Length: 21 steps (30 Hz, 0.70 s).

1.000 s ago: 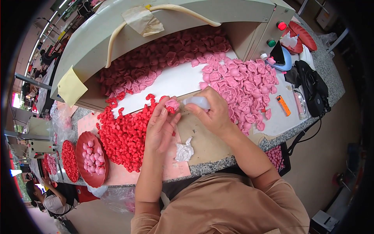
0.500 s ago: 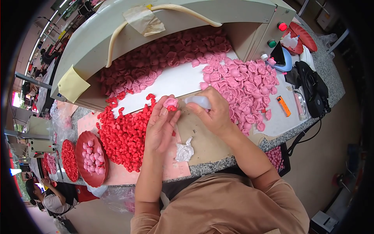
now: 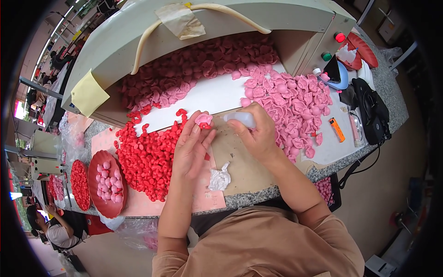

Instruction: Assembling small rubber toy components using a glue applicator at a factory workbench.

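Note:
Between the fingertips of my left hand [image 3: 189, 150] is a small pink petal-shaped piece [image 3: 203, 118] with a red part [image 3: 205, 126] against its lower side. The palm is turned up. My right hand [image 3: 260, 136] is wrapped round a small translucent squeeze bottle [image 3: 243, 119]. Its tip points left toward the pink piece, with a small gap between them. A heap of small red pieces [image 3: 150, 161] lies beside my left hand. Beyond my right hand spreads a pile of pink petal-shaped pieces [image 3: 295, 106].
A grey machine [image 3: 300, 16] with a wide opening holds more pink pieces [image 3: 203, 62]. Crumpled white paper [image 3: 219, 178] lies before me. A red dish [image 3: 97, 194] with pink balls stands left. An orange box [image 3: 337, 129] and black bag [image 3: 371, 108] lie right. Another person [image 3: 60, 228] sits far left.
The view has shifted slightly. The bottle in my right hand is a little farther from the pink piece. Both hands keep their hold.

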Available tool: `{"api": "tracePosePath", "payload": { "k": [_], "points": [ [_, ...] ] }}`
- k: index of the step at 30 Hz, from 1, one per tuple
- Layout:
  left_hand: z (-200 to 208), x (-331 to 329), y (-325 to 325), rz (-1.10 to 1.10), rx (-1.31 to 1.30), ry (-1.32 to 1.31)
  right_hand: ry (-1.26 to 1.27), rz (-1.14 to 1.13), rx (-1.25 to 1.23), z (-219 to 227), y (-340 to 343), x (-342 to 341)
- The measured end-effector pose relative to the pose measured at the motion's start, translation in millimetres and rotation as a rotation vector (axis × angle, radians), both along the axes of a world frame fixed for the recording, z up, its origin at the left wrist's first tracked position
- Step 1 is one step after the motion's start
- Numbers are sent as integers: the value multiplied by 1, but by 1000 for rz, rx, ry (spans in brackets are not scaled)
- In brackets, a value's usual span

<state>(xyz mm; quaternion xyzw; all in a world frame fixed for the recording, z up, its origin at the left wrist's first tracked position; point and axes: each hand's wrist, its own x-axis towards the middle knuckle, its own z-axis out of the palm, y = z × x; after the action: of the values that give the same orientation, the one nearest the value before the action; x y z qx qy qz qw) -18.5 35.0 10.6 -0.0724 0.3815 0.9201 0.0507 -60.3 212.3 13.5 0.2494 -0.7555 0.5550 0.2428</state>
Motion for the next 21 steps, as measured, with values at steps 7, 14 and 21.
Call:
{"api": "tracePosePath", "payload": {
  "k": [7, 14, 21],
  "points": [
    [0, 0, 0, -8, 0, 11, -4, -2, 16, 4, -1, 0],
    [0, 0, 1, -9, -15, 14, 12, 1, 13, 4, -1, 0],
    [-1, 0, 0, -8, -5, 9, -2, 4, 3, 3, -1, 1]
  ]
}}
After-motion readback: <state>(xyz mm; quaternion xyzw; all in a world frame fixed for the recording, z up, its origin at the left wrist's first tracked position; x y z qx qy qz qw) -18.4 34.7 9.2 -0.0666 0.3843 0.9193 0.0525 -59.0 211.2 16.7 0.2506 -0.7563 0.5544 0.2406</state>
